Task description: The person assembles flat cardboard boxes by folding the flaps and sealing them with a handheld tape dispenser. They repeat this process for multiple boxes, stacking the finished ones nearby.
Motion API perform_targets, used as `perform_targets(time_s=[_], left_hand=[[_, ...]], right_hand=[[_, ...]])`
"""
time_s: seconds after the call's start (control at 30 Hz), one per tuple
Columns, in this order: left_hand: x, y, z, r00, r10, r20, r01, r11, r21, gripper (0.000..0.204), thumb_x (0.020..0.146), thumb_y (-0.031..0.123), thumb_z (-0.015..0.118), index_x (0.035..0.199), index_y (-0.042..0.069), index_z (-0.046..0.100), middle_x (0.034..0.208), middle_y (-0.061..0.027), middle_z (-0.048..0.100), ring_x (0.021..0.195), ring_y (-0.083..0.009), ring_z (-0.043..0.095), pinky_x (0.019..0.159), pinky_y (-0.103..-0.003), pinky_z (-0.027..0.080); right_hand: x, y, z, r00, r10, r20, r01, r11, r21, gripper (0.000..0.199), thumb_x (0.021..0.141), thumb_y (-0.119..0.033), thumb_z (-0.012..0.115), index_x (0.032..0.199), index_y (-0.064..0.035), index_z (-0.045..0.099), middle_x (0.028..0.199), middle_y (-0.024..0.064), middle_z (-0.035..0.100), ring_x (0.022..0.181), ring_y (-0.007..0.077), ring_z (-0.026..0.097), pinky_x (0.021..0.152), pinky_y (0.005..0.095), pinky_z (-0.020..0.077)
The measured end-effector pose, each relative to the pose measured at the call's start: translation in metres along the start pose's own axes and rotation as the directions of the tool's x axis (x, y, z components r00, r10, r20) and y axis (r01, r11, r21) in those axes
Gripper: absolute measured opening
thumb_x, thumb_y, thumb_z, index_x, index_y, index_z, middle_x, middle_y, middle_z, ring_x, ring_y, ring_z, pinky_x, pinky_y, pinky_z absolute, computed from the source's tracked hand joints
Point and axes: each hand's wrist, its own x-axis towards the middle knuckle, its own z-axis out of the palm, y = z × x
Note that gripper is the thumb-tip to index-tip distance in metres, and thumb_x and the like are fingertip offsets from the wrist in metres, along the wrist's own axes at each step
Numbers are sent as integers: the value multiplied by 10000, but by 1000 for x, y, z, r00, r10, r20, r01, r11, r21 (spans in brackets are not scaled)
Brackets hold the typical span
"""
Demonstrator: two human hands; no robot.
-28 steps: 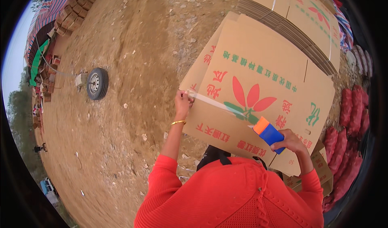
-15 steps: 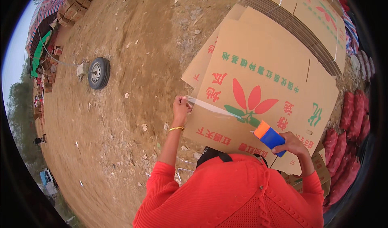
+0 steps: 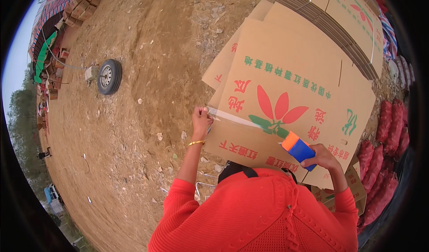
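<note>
A flat brown cardboard carton [image 3: 286, 73] with red and green printing lies in front of me on other flattened cartons. Across its near left part runs a strip of clear packing tape [image 3: 239, 119]. At the carton's left edge, my left hand [image 3: 202, 120] has its fingers pinched on the tape's end; the fingertips partly hide it. My right hand [image 3: 325, 157] grips a blue and orange tape dispenser [image 3: 298, 150], held above the printed face, with the strip stretching from near its orange end toward my left hand.
A strapped stack of flat cartons [image 3: 328, 33] stands at the far right. Red mesh sacks [image 3: 380, 194] lie along the right side. A wheel with a tire [image 3: 109, 77] rests on the bare dirt [image 3: 147, 73] to the left. Piled boxes [image 3: 85, 4] stand at the far left.
My left hand has shifted very slightly down and right, its fingers now closer against the carton's edge. The dispenser stays almost in place in my right hand.
</note>
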Motion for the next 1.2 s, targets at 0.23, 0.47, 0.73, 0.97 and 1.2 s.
perform_targets(time_s=[0.23,0.47,0.73,0.97,1.2], left_hand=[[3,-12,-7,999,-31,-26,31,999,-25,150,947,186,557,915,54,495,725,-14,533,588,-91,542,506,-248,495],[18,-41,-11,997,-58,45,53,991,120,147,938,185,577,882,49,571,709,8,553,597,-74,543,497,-239,468],[29,-46,-7,909,-327,260,338,941,3,120,914,131,604,948,17,622,799,-32,632,659,-108,581,557,-273,485],[45,-50,-29,987,-86,133,28,921,389,154,877,108,624,988,3,616,861,-94,661,638,-177,599,593,-324,490],[-19,21,26,944,297,143,-308,646,699,463,935,425,504,925,-36,549,702,-236,607,621,-367,603,604,-436,462]], right_hand=[[7,3,0,1000,-9,2,9,999,-46,389,626,-211,786,928,3,665,771,43,654,719,114,605,698,278,488],[11,-3,-3,1000,0,1,0,1000,-32,395,629,-214,776,941,0,665,775,46,655,723,115,608,712,279,493],[12,-13,-3,1000,17,9,-16,999,-32,401,635,-228,769,948,3,669,789,50,661,734,117,615,712,277,492],[22,-17,-5,1000,9,28,-8,1000,-28,405,642,-254,773,934,7,670,783,56,659,726,119,608,711,278,488],[22,-11,-16,1000,20,-21,-23,991,-135,452,679,-370,753,932,-5,672,750,79,649,705,149,610,694,298,481]])
